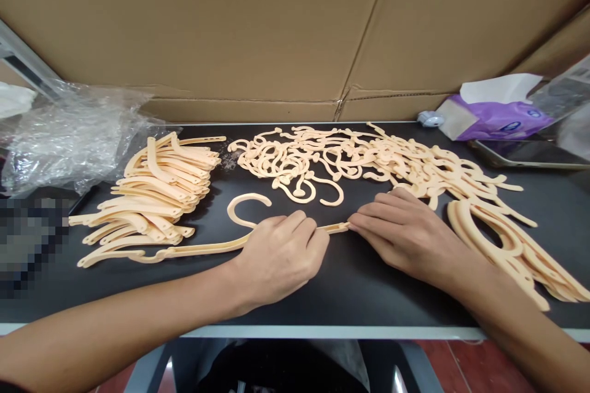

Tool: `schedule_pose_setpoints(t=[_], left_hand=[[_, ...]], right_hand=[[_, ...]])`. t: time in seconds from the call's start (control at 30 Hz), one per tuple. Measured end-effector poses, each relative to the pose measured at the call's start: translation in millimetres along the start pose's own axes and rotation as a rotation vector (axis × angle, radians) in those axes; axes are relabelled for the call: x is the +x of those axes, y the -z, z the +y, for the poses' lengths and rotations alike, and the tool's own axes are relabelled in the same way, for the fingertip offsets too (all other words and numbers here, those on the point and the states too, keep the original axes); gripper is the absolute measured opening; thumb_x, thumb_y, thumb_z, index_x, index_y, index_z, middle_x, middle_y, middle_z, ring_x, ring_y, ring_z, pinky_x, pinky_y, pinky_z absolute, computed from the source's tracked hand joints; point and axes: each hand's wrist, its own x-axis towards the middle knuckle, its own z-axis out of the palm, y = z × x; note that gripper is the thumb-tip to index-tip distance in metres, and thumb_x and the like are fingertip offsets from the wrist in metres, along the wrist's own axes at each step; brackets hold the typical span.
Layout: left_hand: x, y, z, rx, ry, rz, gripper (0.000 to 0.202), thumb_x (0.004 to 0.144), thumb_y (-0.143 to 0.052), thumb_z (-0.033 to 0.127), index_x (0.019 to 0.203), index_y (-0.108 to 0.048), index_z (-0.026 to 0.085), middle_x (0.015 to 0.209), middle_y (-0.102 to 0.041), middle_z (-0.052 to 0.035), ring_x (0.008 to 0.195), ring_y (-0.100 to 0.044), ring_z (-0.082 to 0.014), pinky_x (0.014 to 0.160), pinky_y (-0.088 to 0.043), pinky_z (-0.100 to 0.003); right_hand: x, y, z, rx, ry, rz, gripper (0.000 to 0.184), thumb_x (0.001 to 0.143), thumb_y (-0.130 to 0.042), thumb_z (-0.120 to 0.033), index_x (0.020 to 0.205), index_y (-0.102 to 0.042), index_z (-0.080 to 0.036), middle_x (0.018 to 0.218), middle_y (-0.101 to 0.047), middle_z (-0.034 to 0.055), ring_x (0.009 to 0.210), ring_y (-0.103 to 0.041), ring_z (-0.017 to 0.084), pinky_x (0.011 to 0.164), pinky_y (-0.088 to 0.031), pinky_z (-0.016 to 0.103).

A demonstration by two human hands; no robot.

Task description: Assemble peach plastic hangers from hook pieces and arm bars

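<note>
A cream plastic clothes hanger [203,249] lies across the black tabletop in front of me, its curved hook [234,209] pointing up and away. My left hand [282,250] is closed around the hanger's middle, just below the hook, and hides that part. The fingertips of my right hand [405,234] pinch the hanger's right side, where a slotted narrow piece [338,228] shows between the two hands. What lies under the right fingers is hidden. Behind my hands spreads a pile of loose hanger hooks [295,159].
To the left is a heap of hanger arms [157,190], with clear plastic wrap [78,135] behind it. Several hanger pieces [511,245] lie stacked beside my right forearm. A purple tissue pack [502,116] and a flat dark device [530,155] sit back right. Cardboard [230,24] walls the rear.
</note>
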Motion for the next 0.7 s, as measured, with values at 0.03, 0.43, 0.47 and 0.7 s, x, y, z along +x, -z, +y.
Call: schedule_pose_setpoints(t=[0.03, 0.43, 0.47, 0.7], left_hand=[[-0.6, -0.1, 0.0, 0.001, -0.001, 0.006, 0.022, 0.086, -0.045, 0.000, 0.078, -0.059, 0.015, 0.070, -0.063, -0.0022, 0.064, -0.059, -0.0183, 0.053, -0.043, -0.030], [1.0, 1.5, 0.6, -0.063, -0.007, 0.057, 0.026, 0.089, -0.049, 0.003, 0.109, -0.065, 0.003, 0.105, -0.070, -0.0156, 0.098, -0.066, -0.0267, 0.084, -0.056, -0.037], [1.7, 2.2, 0.5, -0.078, -0.016, 0.082, 0.026, 0.090, -0.048, 0.003, 0.109, -0.066, 0.003, 0.108, -0.070, -0.0164, 0.101, -0.065, -0.0274, 0.087, -0.055, -0.037], [2.5, 4.4, 1.0, -0.117, -0.105, 0.204, 0.027, 0.090, -0.046, 0.001, 0.102, -0.068, 0.009, 0.111, -0.071, -0.0123, 0.111, -0.061, -0.0272, 0.096, -0.050, -0.039]], right_hand=[[-0.2, -0.3, 0.5, -0.004, -0.002, 0.011, 0.018, 0.095, -0.057, -0.011, 0.084, -0.070, -0.016, 0.076, -0.070, 0.0060, 0.068, -0.055, 0.016, 0.065, -0.034, 0.034], [0.2, 2.3, 9.6, 0.127, -0.168, 0.204, 0.013, 0.092, -0.063, -0.015, 0.089, -0.073, -0.023, 0.081, -0.075, 0.0041, 0.072, -0.067, 0.018, 0.070, -0.050, 0.035], [-0.2, 2.5, 9.9, 0.119, -0.182, 0.227, 0.013, 0.092, -0.063, -0.015, 0.089, -0.073, -0.023, 0.082, -0.075, 0.0041, 0.073, -0.068, 0.018, 0.070, -0.050, 0.035], [-3.0, 3.4, 11.7, 0.115, -0.295, 0.360, 0.012, 0.090, -0.066, -0.015, 0.090, -0.073, -0.025, 0.084, -0.074, 0.0049, 0.073, -0.068, 0.020, 0.072, -0.053, 0.037]])
